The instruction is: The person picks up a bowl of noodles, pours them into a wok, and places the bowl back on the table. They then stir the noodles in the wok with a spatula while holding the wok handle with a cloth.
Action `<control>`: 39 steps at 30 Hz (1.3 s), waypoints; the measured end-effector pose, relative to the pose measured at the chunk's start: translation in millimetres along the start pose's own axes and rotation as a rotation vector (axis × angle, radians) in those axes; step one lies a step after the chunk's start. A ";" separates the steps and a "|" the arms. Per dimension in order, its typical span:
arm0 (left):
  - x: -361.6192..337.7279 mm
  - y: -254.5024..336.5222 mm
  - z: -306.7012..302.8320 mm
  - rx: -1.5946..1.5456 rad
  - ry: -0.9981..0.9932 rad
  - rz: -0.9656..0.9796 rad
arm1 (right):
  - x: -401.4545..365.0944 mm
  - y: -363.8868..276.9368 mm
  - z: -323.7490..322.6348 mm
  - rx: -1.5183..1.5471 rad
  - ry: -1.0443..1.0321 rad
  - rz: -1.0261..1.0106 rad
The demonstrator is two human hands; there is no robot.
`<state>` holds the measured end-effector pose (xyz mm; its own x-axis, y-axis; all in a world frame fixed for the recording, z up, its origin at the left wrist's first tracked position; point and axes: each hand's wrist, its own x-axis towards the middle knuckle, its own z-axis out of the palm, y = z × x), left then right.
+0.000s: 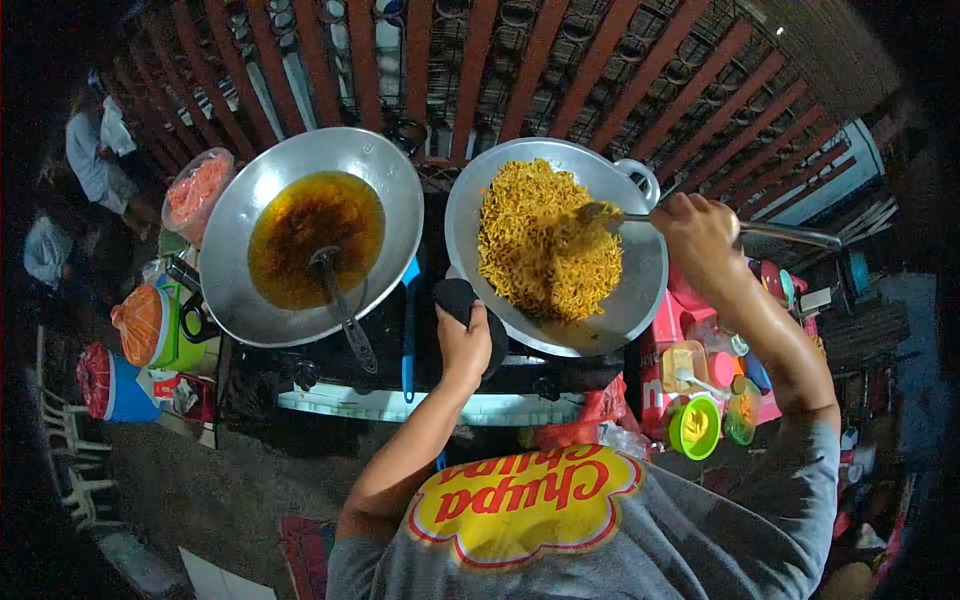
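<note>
My right hand (pixel 700 235) is closed around the long handle of a metal spatula (pixel 790 235). The spatula's head is down in a heap of yellow-brown noodles (pixel 535 245), partly covered by them. The noodles lie in a silver wok (pixel 650 290). At the wok's near left side, my left hand (pixel 465 345) grips a black pot holder (pixel 456 297) against the rim; the wok handle beneath it is hidden. To the left, a second wok (pixel 225 250) contains dark golden oil (pixel 300 215), with a slotted ladle (pixel 345 320) leaning in it.
A blue-handled utensil (pixel 408 340) lies between the woks. Behind them rises a red slatted fence (pixel 480 70). A tub of orange-pink shreds (pixel 197 190) stands at left. At right are a green bowl (pixel 694 427) and several containers. A person (pixel 92 150) is at far left.
</note>
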<state>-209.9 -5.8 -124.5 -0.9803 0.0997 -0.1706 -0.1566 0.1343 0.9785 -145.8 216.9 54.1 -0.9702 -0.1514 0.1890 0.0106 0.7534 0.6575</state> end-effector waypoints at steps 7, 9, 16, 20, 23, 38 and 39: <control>19.0 5.5 -12.8 -0.038 -0.065 -0.011 | -9.3 45.4 50.0 0.064 -0.552 0.169; 20.9 12.6 -12.9 -0.019 -0.054 -0.008 | -22.8 35.0 104.3 0.204 -0.420 0.003; 25.5 5.4 -14.8 0.022 -0.078 -0.017 | -6.6 -45.3 126.4 0.760 -0.312 0.429; 26.9 0.3 -12.3 0.044 -0.054 -0.069 | -16.8 -17.3 94.3 0.729 -0.269 0.399; 23.2 7.2 -11.8 0.006 -0.041 -0.085 | -16.8 3.8 63.5 0.625 -0.240 0.386; 20.7 5.6 -8.4 -0.022 0.045 -0.018 | 19.9 64.1 60.3 0.042 -0.211 0.093; 20.1 9.4 -9.0 -0.032 0.025 -0.008 | 25.8 70.4 79.7 0.002 -0.268 0.098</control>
<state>-232.2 -11.4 -117.6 -0.9816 0.0738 -0.1761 -0.1681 0.1035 0.9803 -189.4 317.0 47.2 -0.9940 0.0964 0.0515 0.1068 0.7576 0.6440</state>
